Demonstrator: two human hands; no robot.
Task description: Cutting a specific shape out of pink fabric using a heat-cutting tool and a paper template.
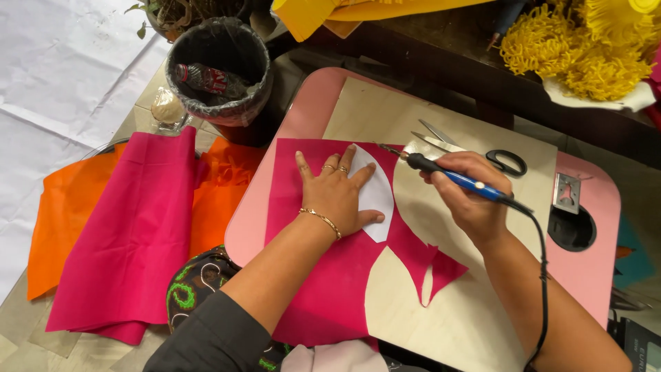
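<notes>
My left hand (pixel 339 189) lies flat, fingers spread, on a white petal-shaped paper template (pixel 376 196) that rests on a sheet of magenta fabric (pixel 323 275). My right hand (pixel 468 193) grips a blue-handled hot cutting pen (pixel 447 174) with a black cord, its metal tip close to the template's upper edge. The fabric lies on a pale wooden board (pixel 468 310) set on a pink lap table (pixel 592 262). Curved pieces are cut out of the fabric's right side.
Black-handled scissors (pixel 482 155) lie on the board behind my right hand. The table has a round cup hole (pixel 570 227). Magenta cloth (pixel 131 234) and orange cloth (pixel 65 213) lie at left. A lined bin (pixel 219 69) holds a bottle. Yellow paper flowers (pixel 585 48) sit at the back right.
</notes>
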